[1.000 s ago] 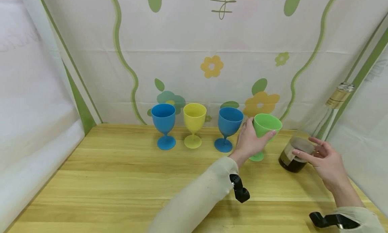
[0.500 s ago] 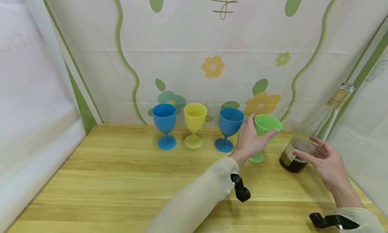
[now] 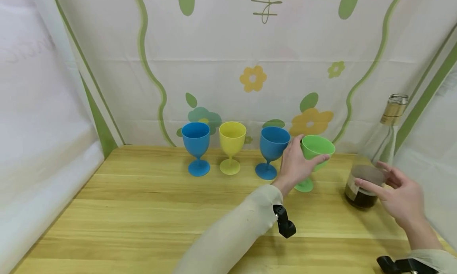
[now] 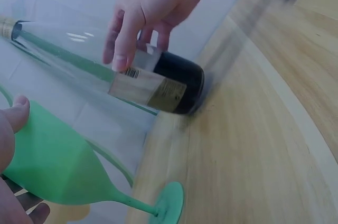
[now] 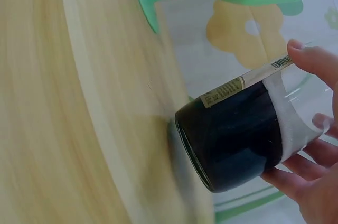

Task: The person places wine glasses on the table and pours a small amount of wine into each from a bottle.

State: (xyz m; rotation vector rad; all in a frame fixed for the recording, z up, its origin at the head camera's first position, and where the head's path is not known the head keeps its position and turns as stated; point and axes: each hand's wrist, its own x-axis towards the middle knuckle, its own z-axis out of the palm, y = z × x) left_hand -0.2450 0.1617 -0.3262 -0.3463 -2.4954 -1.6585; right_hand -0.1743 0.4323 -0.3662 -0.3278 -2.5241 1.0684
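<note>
My left hand (image 3: 296, 161) grips the bowl of a light green plastic goblet (image 3: 317, 144), thumb on its near side. The goblet's round foot (image 4: 170, 203) looks to be on the wooden table. At the right, my right hand (image 3: 403, 196) holds the lower body of a clear glass wine bottle (image 3: 362, 198) with a gold neck band and a label. Dark liquid (image 5: 232, 139) fills its bottom part. In the right wrist view the thumb lies by the label and the fingers go round the other side. Whether the bottle's base touches the table, I cannot tell.
Left of the green goblet stand a blue goblet (image 3: 274, 143), a yellow goblet (image 3: 232, 135) and another blue goblet (image 3: 196, 139), all upright in a row near the back edge. A white flowered cloth (image 3: 214, 79) hangs behind the wooden table (image 3: 143, 218).
My right hand has moved right with the wine bottle, which now stands farther from the green goblet and more upright. My left hand keeps its grip on the goblet. The head view has shifted slightly.
</note>
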